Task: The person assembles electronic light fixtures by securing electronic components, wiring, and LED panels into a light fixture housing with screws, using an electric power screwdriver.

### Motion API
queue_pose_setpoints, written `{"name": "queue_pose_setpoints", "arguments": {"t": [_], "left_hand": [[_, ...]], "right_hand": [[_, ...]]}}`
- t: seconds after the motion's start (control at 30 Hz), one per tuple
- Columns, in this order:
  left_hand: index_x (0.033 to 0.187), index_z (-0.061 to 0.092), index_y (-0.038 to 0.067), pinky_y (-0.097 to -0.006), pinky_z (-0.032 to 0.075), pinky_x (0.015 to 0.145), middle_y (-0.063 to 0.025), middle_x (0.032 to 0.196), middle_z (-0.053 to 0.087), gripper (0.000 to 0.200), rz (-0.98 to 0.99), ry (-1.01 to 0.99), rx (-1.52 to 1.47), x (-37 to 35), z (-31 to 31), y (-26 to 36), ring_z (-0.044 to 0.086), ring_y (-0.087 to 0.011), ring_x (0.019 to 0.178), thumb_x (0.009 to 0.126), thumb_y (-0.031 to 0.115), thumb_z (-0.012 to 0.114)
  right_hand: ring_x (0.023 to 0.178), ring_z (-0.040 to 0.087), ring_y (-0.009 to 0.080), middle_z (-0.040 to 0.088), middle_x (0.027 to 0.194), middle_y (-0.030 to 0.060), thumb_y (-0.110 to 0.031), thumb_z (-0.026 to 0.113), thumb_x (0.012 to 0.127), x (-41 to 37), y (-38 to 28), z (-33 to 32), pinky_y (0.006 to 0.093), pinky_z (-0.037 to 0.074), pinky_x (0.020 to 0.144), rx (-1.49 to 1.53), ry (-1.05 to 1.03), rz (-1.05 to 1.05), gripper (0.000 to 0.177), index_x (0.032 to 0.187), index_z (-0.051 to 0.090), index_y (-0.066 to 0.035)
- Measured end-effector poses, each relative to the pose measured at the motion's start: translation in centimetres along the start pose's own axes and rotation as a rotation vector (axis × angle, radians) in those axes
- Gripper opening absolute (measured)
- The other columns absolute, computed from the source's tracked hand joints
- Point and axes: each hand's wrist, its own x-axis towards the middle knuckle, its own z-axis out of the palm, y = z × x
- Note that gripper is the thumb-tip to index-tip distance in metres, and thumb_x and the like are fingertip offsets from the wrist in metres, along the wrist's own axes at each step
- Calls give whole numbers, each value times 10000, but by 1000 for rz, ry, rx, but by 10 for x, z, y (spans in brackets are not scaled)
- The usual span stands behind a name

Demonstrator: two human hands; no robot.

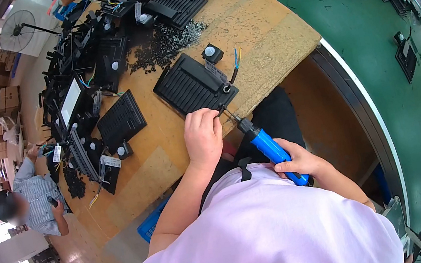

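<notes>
My right hand (296, 159) is wrapped round the blue body of an electric screwdriver (270, 147), which points up and to the left. Its bit ends by the near corner of a black floodlight housing (188, 84), close to my left fingertips. My left hand (204, 137) is closed in a pinch at that housing's near edge; what lies between the fingers, if anything, is hidden. The finned housing rests on the worktable, with a white-domed sensor (212, 52) at its far right side and loose coloured wires (237, 60) sticking up.
Black floodlights (122, 118) and parts crowd the wooden table's (146, 181) left and far sides. A pile of small black pieces (165, 44) lies beyond the housing. A green conveyor (368, 77) carrying more floodlights runs along the right. Another person (36, 188) is at the left.
</notes>
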Motion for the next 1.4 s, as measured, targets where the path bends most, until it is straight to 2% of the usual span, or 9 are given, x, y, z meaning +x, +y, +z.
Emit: {"name": "queue_pose_setpoints", "arguments": {"t": [0.43,0.53,0.63,0.7,0.73,0.8,0.9,1.2,1.4], "left_hand": [[900,661,20,-408,508,785,-117,943,653,181,-12,-53,-2,4,-4,0,615,-321,890,741,-41,723],[933,658,21,-418,509,800,-119,971,647,155,12,-112,-62,8,-10,-6,604,-331,904,794,42,722],[971,663,26,-435,498,836,-129,1008,661,156,9,-1,-13,33,-12,-19,608,-345,933,846,110,702],[1164,662,41,-448,433,986,-153,1191,640,270,-25,55,134,57,-5,-31,568,-349,1125,918,150,633],[1260,637,75,-475,381,1068,-165,1323,581,343,-52,25,194,66,3,-40,498,-372,1262,951,221,603],[1309,620,105,-528,321,1125,-182,1414,518,385,-36,-48,333,75,27,-53,429,-386,1358,973,286,571],[1322,614,121,-580,277,1143,-206,1456,475,397,-48,-113,315,74,34,-53,391,-395,1397,980,312,548],[1319,605,133,-605,276,1132,-216,1473,449,382,-65,-152,335,75,34,-53,392,-377,1401,984,307,544],[1313,598,135,-617,282,1120,-231,1460,449,373,-55,-135,336,75,35,-52,401,-385,1390,986,308,547]], "right_hand": [[727,624,145,586,906,78,-310,806,848,0,-2,-2,294,522,684,61,-26,11,799,1440,380,14],[718,621,146,585,900,77,-323,803,851,0,-6,-1,295,521,672,86,-37,8,798,1436,382,18],[709,617,146,588,901,82,-339,803,853,0,-8,-1,294,520,656,102,-44,16,810,1439,374,21],[705,616,146,592,907,88,-351,805,851,0,-6,-2,294,520,646,112,-51,25,825,1443,367,22],[705,616,146,594,911,89,-358,806,851,0,-6,-2,293,520,646,115,-51,25,832,1445,364,21],[707,616,145,598,918,90,-372,808,849,1,-6,-2,293,521,645,116,-53,23,846,1449,358,20],[712,617,142,602,922,87,-378,805,850,-2,-14,3,286,522,641,100,-12,38,831,1437,370,15],[718,607,131,605,940,80,-363,815,832,-2,-23,4,279,523,667,80,15,85,793,1405,406,4],[784,601,131,615,975,76,-335,809,830,0,-22,6,288,514,745,41,60,115,749,1395,441,-8]]}}
